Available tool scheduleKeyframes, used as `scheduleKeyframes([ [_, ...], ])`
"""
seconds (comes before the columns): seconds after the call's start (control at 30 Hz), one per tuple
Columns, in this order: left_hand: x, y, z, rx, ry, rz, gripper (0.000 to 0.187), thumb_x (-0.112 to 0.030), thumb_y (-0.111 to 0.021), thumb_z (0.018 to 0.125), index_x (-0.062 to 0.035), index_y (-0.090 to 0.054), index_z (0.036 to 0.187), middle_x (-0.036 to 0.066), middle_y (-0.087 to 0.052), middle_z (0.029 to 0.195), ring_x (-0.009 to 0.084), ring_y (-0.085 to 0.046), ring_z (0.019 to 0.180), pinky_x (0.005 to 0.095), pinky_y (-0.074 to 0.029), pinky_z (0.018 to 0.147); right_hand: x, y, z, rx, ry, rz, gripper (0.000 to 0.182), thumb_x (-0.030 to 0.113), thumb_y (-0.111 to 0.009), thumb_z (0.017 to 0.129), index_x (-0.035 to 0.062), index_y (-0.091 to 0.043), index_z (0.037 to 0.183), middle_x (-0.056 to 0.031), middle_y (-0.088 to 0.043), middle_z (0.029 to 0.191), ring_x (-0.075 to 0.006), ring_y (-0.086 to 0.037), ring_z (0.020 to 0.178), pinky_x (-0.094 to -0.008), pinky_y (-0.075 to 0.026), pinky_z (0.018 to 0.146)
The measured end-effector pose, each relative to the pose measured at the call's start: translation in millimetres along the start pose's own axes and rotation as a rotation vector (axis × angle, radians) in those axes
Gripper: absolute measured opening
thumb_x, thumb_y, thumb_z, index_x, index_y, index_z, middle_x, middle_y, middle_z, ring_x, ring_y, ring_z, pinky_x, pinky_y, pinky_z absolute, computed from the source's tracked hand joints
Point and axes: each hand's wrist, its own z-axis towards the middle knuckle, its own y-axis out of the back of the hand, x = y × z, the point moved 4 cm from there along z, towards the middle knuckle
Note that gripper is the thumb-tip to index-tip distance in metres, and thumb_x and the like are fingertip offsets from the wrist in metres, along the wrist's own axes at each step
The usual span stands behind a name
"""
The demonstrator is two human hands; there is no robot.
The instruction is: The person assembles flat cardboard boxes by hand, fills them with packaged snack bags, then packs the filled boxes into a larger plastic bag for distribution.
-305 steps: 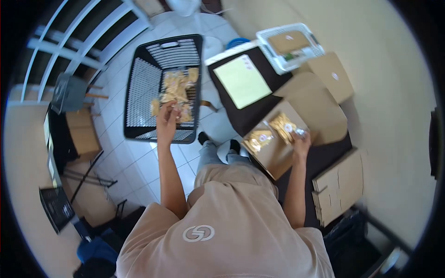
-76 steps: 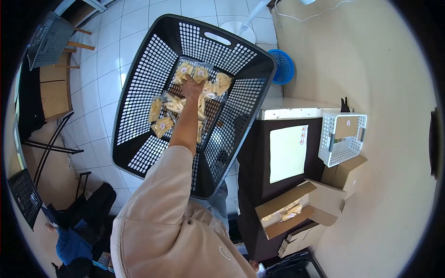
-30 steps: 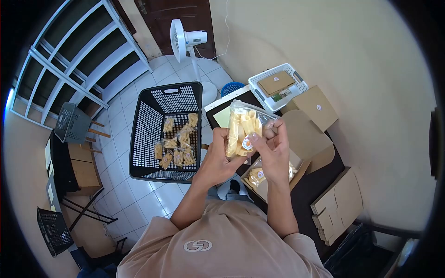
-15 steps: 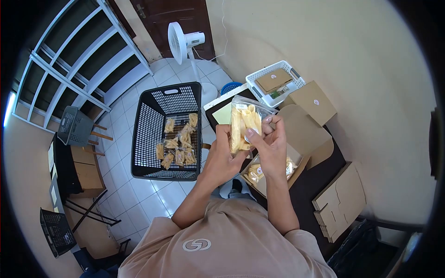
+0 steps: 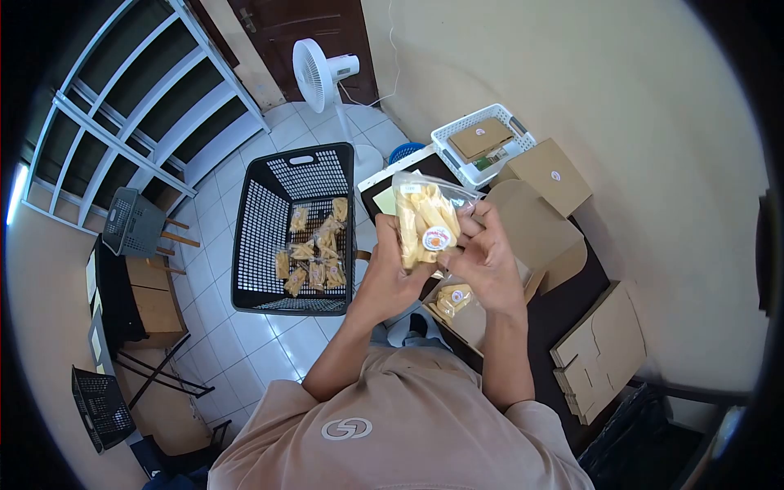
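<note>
A clear plastic bag of pale yellow snack sticks [image 5: 425,219], with a round label on its front, is held up between both hands. My left hand [image 5: 390,269] grips its left edge and bottom. On the right side, my right hand [image 5: 488,255] pinches the bag with fingers partly behind it. Below the hands stands an open cardboard box [image 5: 545,237] with its lid raised. Inside it lies another labelled snack bag [image 5: 452,300], partly covered by my right hand. To the left, a black plastic basket [image 5: 260,220] contains several similar snack bags [image 5: 317,253].
On the dark table are flattened cardboard boxes [image 5: 600,351], a closed brown box [image 5: 549,175] and a white basket [image 5: 457,167] with a box inside. A white fan [image 5: 314,75] stands behind the black basket. White shelving [image 5: 139,106] lines the far left.
The snack bag has turned so its round label now shows. My right thumb has moved down off the bag's front, and the bag has shifted slightly left.
</note>
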Motion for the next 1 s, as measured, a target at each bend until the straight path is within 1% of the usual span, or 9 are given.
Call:
scheduleKeyframes([
  [0.2,-7.1,-5.8,2.0,0.015,0.023,0.044,0.051,-0.004,-0.074,0.079,0.0006,-0.034,0.111,0.017,-0.052,0.107,0.0229,-0.057,0.102,0.0345,-0.047,0.084,-1.1,12.1,-0.1,-0.009,-0.052,0.169,0.040,-0.008,-0.061,0.085,0.0057,-0.035,0.113,-0.0188,-0.057,0.115,-0.0214,-0.059,0.108,-0.0273,-0.052,0.079],
  [0.27,-5.9,-11.3,-0.2,0.050,0.107,0.078,0.050,-0.003,-0.073,0.079,0.0015,-0.034,0.110,0.021,-0.054,0.106,0.0279,-0.059,0.101,0.0372,-0.048,0.083,-5.7,13.3,0.1,-0.268,-0.074,-0.096,0.041,-0.006,-0.063,0.085,0.0053,-0.034,0.112,-0.0176,-0.058,0.113,-0.0192,-0.060,0.105,-0.0272,-0.053,0.078],
  [0.5,-14.9,-9.4,-0.7,0.032,0.043,0.095,0.051,-0.001,-0.070,0.078,0.0033,-0.033,0.111,0.022,-0.055,0.106,0.0326,-0.060,0.100,0.0394,-0.048,0.084,6.3,-2.0,-4.9,-0.179,0.027,-0.149,0.048,-0.008,-0.065,0.083,0.0049,-0.030,0.114,-0.0143,-0.057,0.111,-0.0168,-0.058,0.105,-0.0282,-0.053,0.085],
  [0.57,-14.1,-10.9,-0.8,0.045,0.003,0.120,0.048,-0.002,-0.066,0.081,0.0011,-0.030,0.113,0.029,-0.059,0.107,0.0453,-0.062,0.101,0.0444,-0.051,0.081,2.7,3.1,-7.3,-0.120,-0.021,-0.129,0.050,-0.008,-0.065,0.082,0.0056,-0.030,0.115,-0.0150,-0.054,0.116,-0.0180,-0.056,0.110,-0.0296,-0.053,0.086],
  [0.6,-13.0,-12.8,-0.7,0.046,0.003,0.119,0.048,-0.002,-0.066,0.081,0.0011,-0.030,0.113,0.029,-0.059,0.107,0.0453,-0.062,0.101,0.0444,-0.051,0.081,2.1,8.0,-8.4,-0.120,-0.021,-0.130,0.050,-0.008,-0.065,0.082,0.0056,-0.030,0.115,-0.0150,-0.054,0.116,-0.0180,-0.056,0.110,-0.0296,-0.053,0.086],
  [0.67,-7.4,-16.4,-0.8,0.030,0.072,0.006,0.051,0.000,-0.070,0.078,0.0026,-0.032,0.113,0.022,-0.053,0.109,0.0307,-0.059,0.103,0.0383,-0.047,0.086,0.8,14.3,-10.1,-0.063,-0.029,-0.104,0.051,-0.009,-0.065,0.082,0.0063,-0.030,0.116,-0.0153,-0.053,0.118,-0.0190,-0.053,0.114,-0.0315,-0.052,0.088],
  [0.8,-3.3,-15.8,3.9,0.038,0.057,-0.014,0.051,-0.001,-0.071,0.078,0.0018,-0.033,0.112,0.020,-0.054,0.107,0.0287,-0.059,0.100,0.0376,-0.047,0.084,6.9,14.2,-10.6,-0.025,-0.008,0.013,0.051,-0.009,-0.065,0.082,0.0074,-0.030,0.116,-0.0128,-0.053,0.114,-0.0188,-0.053,0.113,-0.0323,-0.051,0.089],
  [0.87,-8.4,-18.3,6.4,0.076,0.033,0.090,0.046,-0.003,-0.065,0.081,0.0019,-0.031,0.111,0.029,-0.061,0.101,0.0454,-0.063,0.100,0.0445,-0.050,0.082,8.7,17.2,-10.1,-0.081,-0.073,0.024,0.052,-0.009,-0.065,0.082,0.0081,-0.030,0.116,-0.0098,-0.052,0.109,-0.0177,-0.053,0.110,-0.0325,-0.051,0.089],
  [1.0,-7.8,-23.2,6.8,0.109,0.067,0.153,0.047,-0.004,-0.067,0.080,0.0018,-0.031,0.110,0.029,-0.062,0.100,0.0461,-0.063,0.098,0.0445,-0.051,0.080,0.9,25.1,-7.8,-0.181,0.020,-0.183,0.051,-0.009,-0.065,0.082,0.0087,-0.031,0.116,-0.0074,-0.051,0.104,-0.0172,-0.053,0.109,-0.0318,-0.051,0.088],
])
